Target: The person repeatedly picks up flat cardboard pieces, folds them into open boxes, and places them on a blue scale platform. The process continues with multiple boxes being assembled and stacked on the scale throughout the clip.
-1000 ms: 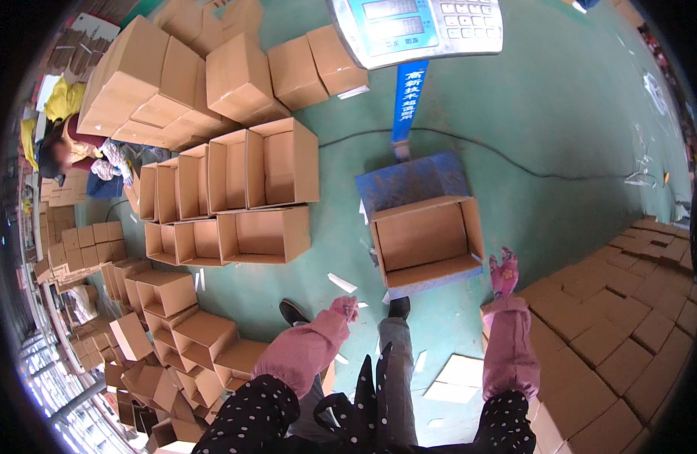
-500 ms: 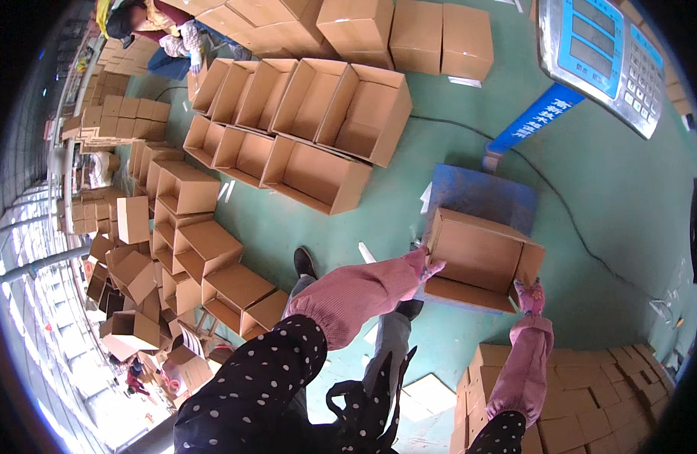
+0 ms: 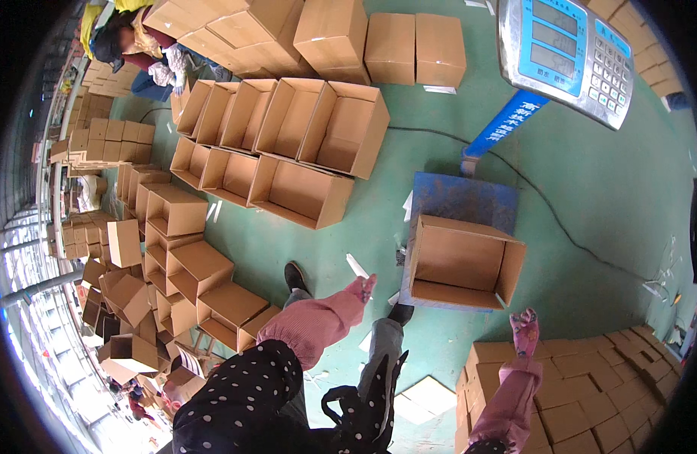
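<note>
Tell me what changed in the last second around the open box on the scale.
The left hand drew back from near the open box toward the body; the right hand dropped to hover over the closed boxes at right. Neither holds anything. The box stayed on the blue scale platform, empty.

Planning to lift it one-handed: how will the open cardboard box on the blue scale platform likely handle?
The open box looks empty, so probably light for its size. Its flaps stand loose, so they may flex if gripped. Lying on its side atop the blue platform, it would likely slide rather than roll.
</note>
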Tool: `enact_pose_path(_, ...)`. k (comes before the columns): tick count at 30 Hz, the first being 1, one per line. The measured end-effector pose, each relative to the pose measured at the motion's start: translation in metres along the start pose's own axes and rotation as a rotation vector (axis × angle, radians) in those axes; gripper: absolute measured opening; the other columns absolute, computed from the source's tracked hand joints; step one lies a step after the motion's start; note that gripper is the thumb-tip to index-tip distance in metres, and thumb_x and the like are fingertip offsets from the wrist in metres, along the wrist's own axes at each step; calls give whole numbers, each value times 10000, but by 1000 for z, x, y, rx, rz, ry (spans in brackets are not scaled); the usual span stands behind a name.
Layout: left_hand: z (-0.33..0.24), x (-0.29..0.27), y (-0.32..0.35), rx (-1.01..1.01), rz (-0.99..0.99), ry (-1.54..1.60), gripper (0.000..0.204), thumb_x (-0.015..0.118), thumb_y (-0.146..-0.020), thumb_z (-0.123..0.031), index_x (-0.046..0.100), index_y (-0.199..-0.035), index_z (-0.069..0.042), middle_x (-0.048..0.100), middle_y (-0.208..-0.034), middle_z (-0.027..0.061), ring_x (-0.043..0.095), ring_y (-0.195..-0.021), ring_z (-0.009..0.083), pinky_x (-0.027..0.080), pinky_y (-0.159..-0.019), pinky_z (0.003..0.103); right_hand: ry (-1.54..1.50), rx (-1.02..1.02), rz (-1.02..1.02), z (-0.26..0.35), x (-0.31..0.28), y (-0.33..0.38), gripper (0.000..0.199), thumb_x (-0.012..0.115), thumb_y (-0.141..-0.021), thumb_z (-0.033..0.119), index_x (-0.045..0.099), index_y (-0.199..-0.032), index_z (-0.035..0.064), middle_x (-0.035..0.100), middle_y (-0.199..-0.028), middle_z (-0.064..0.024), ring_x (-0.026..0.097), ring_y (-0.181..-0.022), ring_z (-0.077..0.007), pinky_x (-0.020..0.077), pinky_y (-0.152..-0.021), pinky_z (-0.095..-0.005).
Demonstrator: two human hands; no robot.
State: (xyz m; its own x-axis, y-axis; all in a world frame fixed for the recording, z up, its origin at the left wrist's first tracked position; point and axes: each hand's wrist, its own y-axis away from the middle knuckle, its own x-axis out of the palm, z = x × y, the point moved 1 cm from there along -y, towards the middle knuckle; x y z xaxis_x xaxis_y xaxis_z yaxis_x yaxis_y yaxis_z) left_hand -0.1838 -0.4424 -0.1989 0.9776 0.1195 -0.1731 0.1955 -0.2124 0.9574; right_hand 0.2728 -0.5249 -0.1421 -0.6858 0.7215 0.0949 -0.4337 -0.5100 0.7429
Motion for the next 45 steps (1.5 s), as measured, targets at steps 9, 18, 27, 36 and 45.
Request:
enact_pose_path(9, -21, 46, 49, -129, 382, -179, 529, 469, -791, -456, 353, -1164, -98, 511, -1044, 88, 417, -983, 137, 334, -829, 349, 306, -194, 75, -28, -18, -36, 474, 639, -679, 58, 400, -1085, 9, 444, -991, -88, 426, -815, -169, 419, -734, -277)
enact_pose_path(18, -44, 134, 58, 979, 323, -770, 182, 539, -622, -233, 437, -562, -95, 454, -566, 66, 462, -533, 242, 334, -476, 369, 1937, -217, 42, 54, 39, -70, 510, 445, -764, 460, 558, -873, -25, 566, -822, -227, 533, -802, -372, 421, -679, -423)
enact_pose_path(27, -22, -20, 62, 1115, 398, -1275, 191, 553, -673, -209, 457, -667, -45, 482, -690, 93, 499, -714, 261, 388, -602, 381, 1284, -154, 402, 39, 94, 55, 307, 564, -721, 286, 502, -547, 41, 520, -564, -50, 480, -569, -201, 397, -557, -300)
enact_pose_path(36, -49, -238, 115, 642, -533, -1278, 152, 573, -628, -223, 561, -543, -98, 492, -500, 79, 510, -479, 230, 410, -434, 313, 1829, -835, 1045, -79, 246, 118, 260, 487, -738, 337, 572, -689, 97, 554, -581, -93, 532, -556, -246, 413, -480, -348)
enact_pose_path(45, -217, -464, 94, 1204, 62, -851, 105, 641, -556, -171, 563, -518, -113, 530, -537, 66, 529, -510, 208, 392, -412, 323, 1147, 2, 795, -172, 488, 171, 240, 561, -744, 290, 516, -612, 94, 478, -521, 23, 386, -359, -95, 296, -342, -219)
